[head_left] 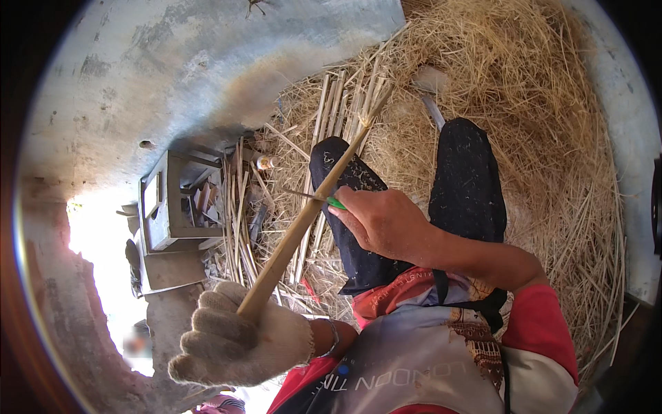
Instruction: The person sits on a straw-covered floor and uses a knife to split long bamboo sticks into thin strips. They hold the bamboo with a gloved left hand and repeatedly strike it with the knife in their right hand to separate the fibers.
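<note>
A long pale bamboo strip slants from the lower left up toward the upper right, passing over my left knee. My left hand, in a knitted off-white work glove, is closed around its near end. In my bare right hand is a knife; a bit of green handle shows by the fingers. The thin blade lies across the strip near its middle, touching it or just above it. At the far end the strip looks split and frayed. The rest of the knife handle is hidden in my fist.
Straw-like shavings cover the ground around my legs. Several split bamboo lengths lie beyond my left knee. A wooden box frame holding scraps stands at the left by a worn wall. A flat metal blade lies beyond my right knee.
</note>
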The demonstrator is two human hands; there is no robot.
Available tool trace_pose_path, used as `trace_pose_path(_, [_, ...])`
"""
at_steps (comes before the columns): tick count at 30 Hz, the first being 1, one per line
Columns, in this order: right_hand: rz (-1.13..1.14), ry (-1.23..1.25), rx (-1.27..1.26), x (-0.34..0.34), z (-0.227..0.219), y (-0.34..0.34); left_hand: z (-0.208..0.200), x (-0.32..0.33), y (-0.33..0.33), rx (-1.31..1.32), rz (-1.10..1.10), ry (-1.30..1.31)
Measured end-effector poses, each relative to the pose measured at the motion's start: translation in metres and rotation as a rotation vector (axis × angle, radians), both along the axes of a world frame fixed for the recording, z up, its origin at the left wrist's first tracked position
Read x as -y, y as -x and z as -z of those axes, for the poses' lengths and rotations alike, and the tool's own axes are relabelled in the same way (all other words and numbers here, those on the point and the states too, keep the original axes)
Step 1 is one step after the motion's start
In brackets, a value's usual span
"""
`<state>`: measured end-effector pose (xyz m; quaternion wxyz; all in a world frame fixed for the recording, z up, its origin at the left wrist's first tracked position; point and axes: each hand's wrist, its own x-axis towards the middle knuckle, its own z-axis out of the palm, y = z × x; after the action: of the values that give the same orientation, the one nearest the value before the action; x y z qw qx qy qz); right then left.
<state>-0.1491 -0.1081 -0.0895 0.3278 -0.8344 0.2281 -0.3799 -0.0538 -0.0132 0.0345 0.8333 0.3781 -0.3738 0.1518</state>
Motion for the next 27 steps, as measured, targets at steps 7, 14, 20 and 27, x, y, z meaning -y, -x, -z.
trace_pose_path(7, [0.210,-0.102,-0.211,0.047,0.057,-0.015,0.003,-0.003,-0.008,-0.036,0.017,-0.012])
trace_pose_path(14, [0.146,-0.132,-0.180,0.035,0.057,-0.018,0.000,0.008,0.003,-0.102,-0.095,0.086])
trace_pose_path(20, [0.170,-0.071,-0.245,0.040,0.047,-0.022,0.009,-0.008,-0.025,-0.071,-0.035,0.034])
trace_pose_path(27, [0.263,-0.146,-0.318,0.072,0.106,-0.012,0.009,-0.009,-0.021,-0.012,0.188,0.038])
